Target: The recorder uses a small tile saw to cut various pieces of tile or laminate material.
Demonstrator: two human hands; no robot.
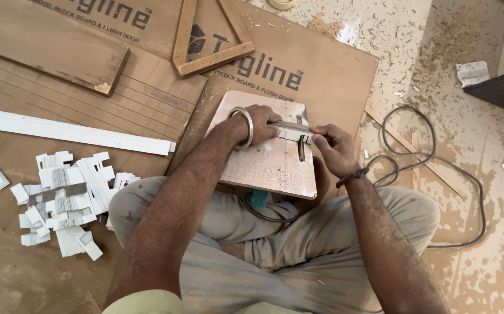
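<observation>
Knees crossed on the floor, small board (263, 163) on the lap. Left hand (261, 123) fingers press flat on a thin white strip (290, 131); right hand (332, 148) fingers pinch its end at 3 o'clock, over the slot (301, 150). Looks mid-cut, so steady feeding matters now. Cut white pieces (66, 195) piled at 9 o'clock.

Printed marking, upper sheet (112, 14): dark lettering across a brown plywood board, top left (partly cut by the frame edge).
Printed marking, middle sheet (266, 72): dark lettering with a small dark emblem, on brown board under a wooden triangle frame (208, 40).
</observation>
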